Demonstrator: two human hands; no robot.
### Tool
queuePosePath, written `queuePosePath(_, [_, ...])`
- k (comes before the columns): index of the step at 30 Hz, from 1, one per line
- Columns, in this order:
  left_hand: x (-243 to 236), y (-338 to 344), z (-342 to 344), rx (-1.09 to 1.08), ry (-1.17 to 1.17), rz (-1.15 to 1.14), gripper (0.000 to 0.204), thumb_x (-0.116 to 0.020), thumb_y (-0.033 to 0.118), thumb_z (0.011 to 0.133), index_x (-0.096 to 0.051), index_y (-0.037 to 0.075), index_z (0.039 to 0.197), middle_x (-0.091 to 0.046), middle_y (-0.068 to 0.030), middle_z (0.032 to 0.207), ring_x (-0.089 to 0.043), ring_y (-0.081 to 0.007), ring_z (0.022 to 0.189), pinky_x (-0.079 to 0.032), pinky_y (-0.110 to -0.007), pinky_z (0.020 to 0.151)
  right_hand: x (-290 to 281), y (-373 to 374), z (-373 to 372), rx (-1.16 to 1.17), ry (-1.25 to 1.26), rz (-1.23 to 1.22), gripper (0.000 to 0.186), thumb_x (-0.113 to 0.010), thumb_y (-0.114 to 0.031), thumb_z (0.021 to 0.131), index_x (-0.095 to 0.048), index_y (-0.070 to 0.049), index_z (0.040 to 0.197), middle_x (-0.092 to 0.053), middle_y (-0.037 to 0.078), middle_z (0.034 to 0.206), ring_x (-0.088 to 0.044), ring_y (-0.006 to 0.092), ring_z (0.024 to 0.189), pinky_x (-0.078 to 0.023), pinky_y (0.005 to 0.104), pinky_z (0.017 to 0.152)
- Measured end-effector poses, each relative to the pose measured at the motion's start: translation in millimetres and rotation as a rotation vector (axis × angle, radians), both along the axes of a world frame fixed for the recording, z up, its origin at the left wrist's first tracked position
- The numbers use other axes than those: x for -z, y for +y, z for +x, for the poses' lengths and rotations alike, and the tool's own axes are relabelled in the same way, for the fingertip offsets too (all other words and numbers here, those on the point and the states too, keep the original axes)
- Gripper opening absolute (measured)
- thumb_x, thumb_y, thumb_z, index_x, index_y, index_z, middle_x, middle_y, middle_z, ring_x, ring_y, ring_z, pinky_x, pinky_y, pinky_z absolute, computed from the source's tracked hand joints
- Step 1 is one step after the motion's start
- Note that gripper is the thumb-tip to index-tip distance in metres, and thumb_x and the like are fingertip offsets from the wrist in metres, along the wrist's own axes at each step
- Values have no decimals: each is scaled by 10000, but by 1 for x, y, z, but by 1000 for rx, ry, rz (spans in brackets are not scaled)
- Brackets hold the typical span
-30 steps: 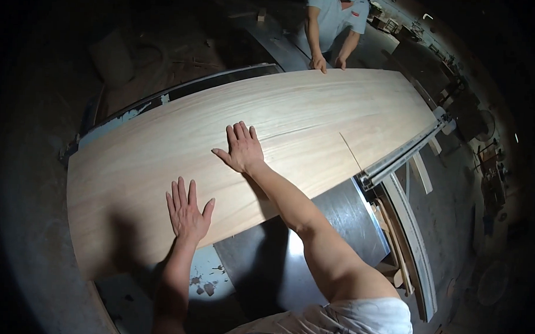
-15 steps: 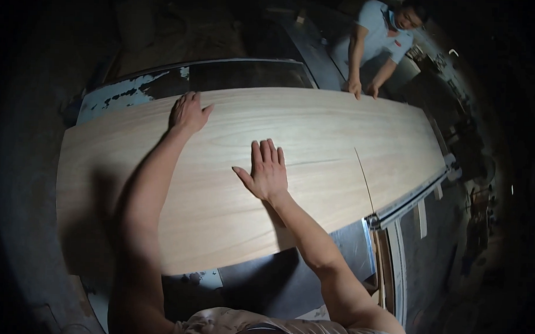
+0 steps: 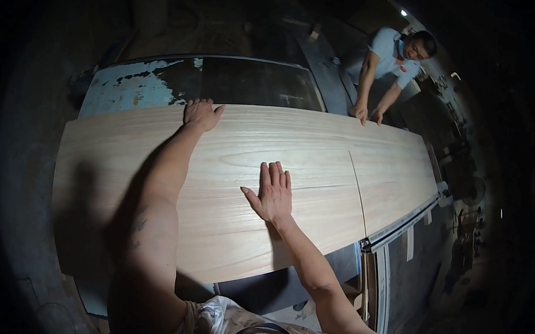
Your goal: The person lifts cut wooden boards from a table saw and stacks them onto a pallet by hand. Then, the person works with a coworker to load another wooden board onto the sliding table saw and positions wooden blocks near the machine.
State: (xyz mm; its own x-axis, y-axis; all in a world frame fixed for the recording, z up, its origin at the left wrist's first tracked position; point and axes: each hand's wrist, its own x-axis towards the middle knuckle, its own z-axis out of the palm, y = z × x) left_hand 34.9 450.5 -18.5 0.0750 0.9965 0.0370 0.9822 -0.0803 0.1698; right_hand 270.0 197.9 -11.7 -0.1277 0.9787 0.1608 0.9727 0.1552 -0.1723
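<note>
Pale wood panel (image 3: 225,186): lying flat across the metal desk (image 3: 251,291) | left hand (image 3: 203,114): fingers over the far edge, can't tell if it's gripping | right hand (image 3: 275,199): spread palm-down on top, gripping nothing | co-worker's shirt (image 3: 386,50): red patch (image 3: 403,69), too small to read tbh

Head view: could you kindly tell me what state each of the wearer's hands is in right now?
Left hand: at the board's far edge; grip cannot be told.
Right hand: open, palm down on the board.
</note>
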Motion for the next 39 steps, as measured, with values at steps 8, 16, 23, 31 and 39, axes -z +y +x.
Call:
queuePosePath(8, [9,10,-27,-1,0,49,665,-437,609,1018,-676,24,1223,-690,-190,1237,-609,-338,1211,-399,-501,1098,1,19,-12,-33,11,-4,949,-489,-711,944,-364,11,1547,-394,256,1563,-289,394,1515,-204,537,1250])
queuePosePath(16, [17,-2,-23,-18,10,46,624,-475,596,1003,-703,42,1177,-706,-154,1190,-631,-300,1148,-423,-446,1017,1,4,-9,-41,9,-37,935,-477,-707,950,-354,2,1548,-389,244,1556,-275,381,1522,-204,533,1251])
queuePosePath(23, [15,-66,-17,12,-13,28,624,-479,595,1007,-695,30,1159,-702,-169,1158,-619,-318,1144,-425,-453,1009,1,-65,-9,-22,11,-41,933,-486,-698,949,-358,9,1545,-397,252,1547,-282,388,1518,-210,537,1245])
queuePosePath(31, [2,-150,-22,37,-7,10,609,-485,585,1006,-689,32,1161,-702,-162,1167,-616,-316,1157,-422,-451,1023,-5,-153,-21,5,21,-50,929,-483,-692,953,-352,12,1544,-383,250,1553,-273,388,1521,-204,539,1246])
queuePosePath(39, [5,-186,-20,42,-4,8,605,-485,574,1009,-690,19,1137,-702,-180,1182,-616,-333,1155,-425,-461,1028,-8,-196,-18,14,62,-53,929,-483,-682,960,-344,27,1545,-385,269,1555,-256,391,1529,-185,538,1254])
